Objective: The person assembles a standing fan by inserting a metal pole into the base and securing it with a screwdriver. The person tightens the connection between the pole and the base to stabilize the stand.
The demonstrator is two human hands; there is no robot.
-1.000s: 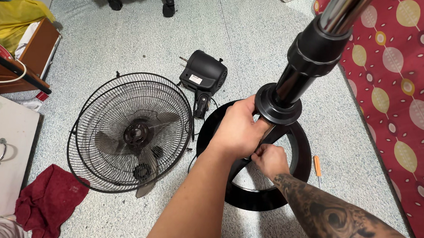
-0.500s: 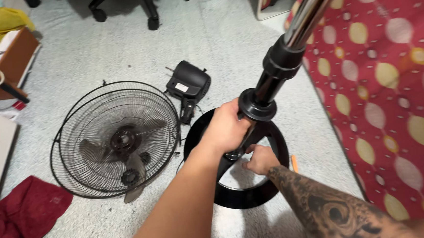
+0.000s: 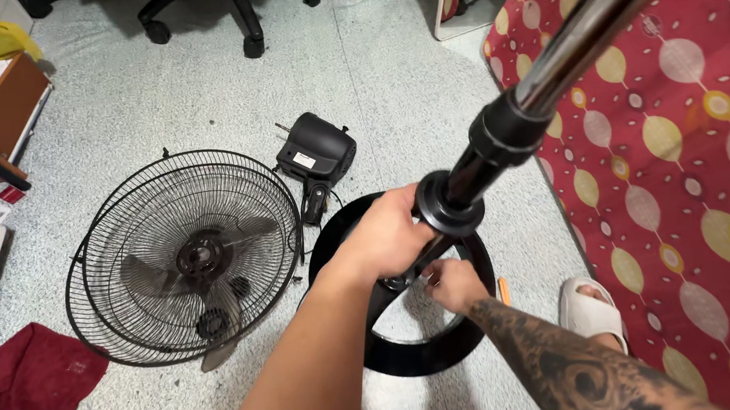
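Presently: fan stand pole [image 3: 543,76], black and chrome, tilted toward 1 o'clock over round black base [image 3: 408,354] on the floor. Left hand [image 3: 388,237], fingers wrapped around the pole's lower collar; right hand [image 3: 452,282], fingers pinched at the joint beneath. Risk: the pole slipping sideways, pinching fingers. Fan cage with blades [image 3: 187,258] at 9 o'clock, motor housing [image 3: 315,153] at 11; either may get knocked.
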